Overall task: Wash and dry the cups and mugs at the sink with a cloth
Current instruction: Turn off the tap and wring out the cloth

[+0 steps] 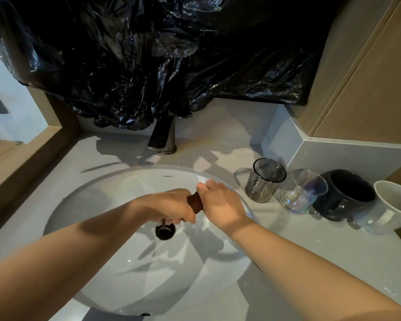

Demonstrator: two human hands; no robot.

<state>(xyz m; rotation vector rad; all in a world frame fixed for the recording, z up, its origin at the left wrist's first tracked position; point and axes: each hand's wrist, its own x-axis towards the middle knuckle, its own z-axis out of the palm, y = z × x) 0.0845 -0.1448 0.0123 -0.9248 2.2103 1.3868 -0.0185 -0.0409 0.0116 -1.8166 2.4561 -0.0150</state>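
Hands: left hand (pixel 171 206) and right hand (pixel 220 201) both over the white oval sink basin (pixel 116 269), fingers of each curled tight round one twisted dark brown cloth (pixel 195 201); a short stretch of cloth shows between the fists, a thin tail hangs below the left hand toward the dark round drain (pixel 165 232).
Cloth: held above the basin, just over the drain, wrung into a rope shape.
Cups: four in a row on the pale grey countertop (pixel 310 246), right of the basin. Nearest the sink, a smoky grey clear glass mug with handle (pixel 263 180), upright. Next, a clear iridescent glass tumbler (pixel 302 191). Then a glossy black round ceramic mug (pixel 344 195), then a white ceramic mug (pixel 390 208) at the right edge. The last three appear tilted mouth-up toward the camera, neighbours close or touching; cannot tell which.
Tap: dark metal faucet (pixel 163 139) behind the basin, top covered by crumpled black plastic sheeting (pixel 148 54).
Water: flow cannot be told.
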